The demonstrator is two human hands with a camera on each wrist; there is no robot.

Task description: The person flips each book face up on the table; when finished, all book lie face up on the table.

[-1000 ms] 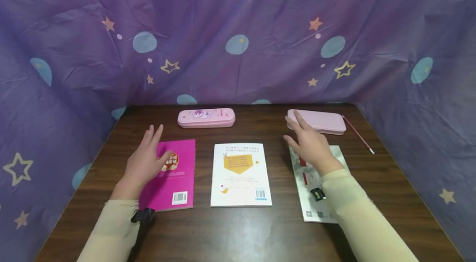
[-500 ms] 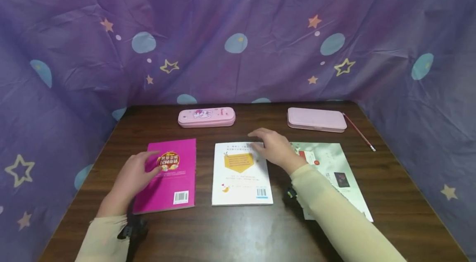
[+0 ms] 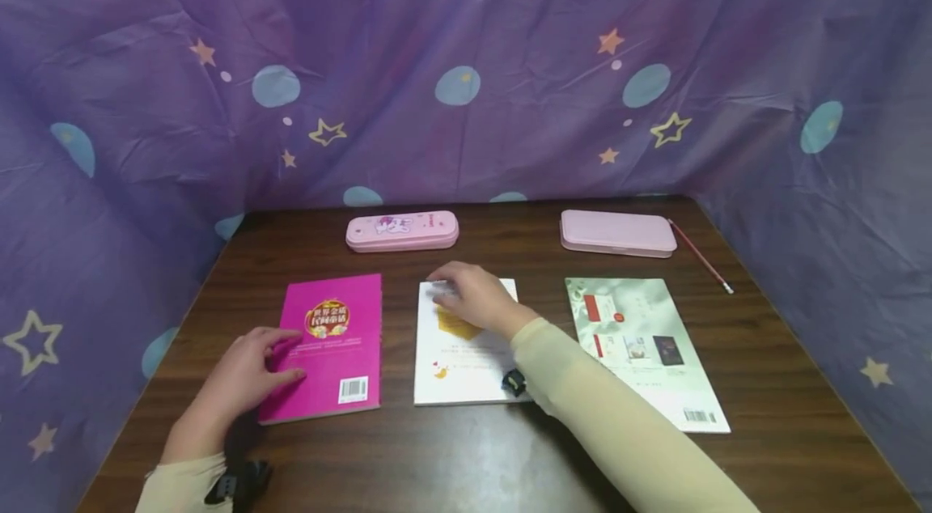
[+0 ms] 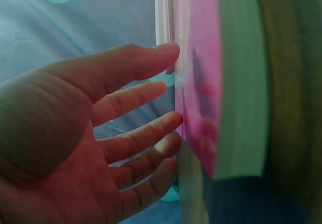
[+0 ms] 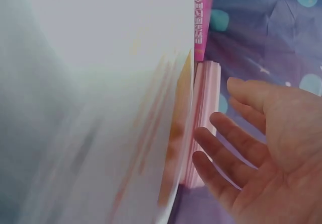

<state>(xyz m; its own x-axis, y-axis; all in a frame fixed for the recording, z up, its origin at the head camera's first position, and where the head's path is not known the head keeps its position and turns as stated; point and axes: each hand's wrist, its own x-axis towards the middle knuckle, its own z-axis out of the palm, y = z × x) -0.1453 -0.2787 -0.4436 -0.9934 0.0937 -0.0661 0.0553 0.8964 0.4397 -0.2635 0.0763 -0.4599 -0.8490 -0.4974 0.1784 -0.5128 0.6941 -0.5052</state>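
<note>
My left hand (image 3: pixel 243 375) is over the left side of a magenta book (image 3: pixel 338 355) that lies flat on the table. In the left wrist view its fingers are spread and slightly bent, with the tips right at the cover and nothing gripped. My right hand (image 3: pixel 480 303) hovers across the upper part of a white book (image 3: pixel 466 383) in the middle, hiding some of its yellow printed shape. The right wrist view shows those fingers (image 5: pixel 229 151) apart and holding nothing. To the right lies a pale green book (image 3: pixel 651 335), partly covered by the right sleeve.
Along the back of the table (image 3: pixel 466 464) lie a pink pencil case with a rabbit print (image 3: pixel 402 230) and a plain pink pencil case (image 3: pixel 619 232). A pencil (image 3: pixel 701 256) lies beside the plain one. A purple star-patterned cloth (image 3: pixel 466 149) hangs behind and at both sides.
My right hand has moved left from over the green book to over the white one. My left hand has drawn back toward the magenta book's lower left edge. The books have stayed put.
</note>
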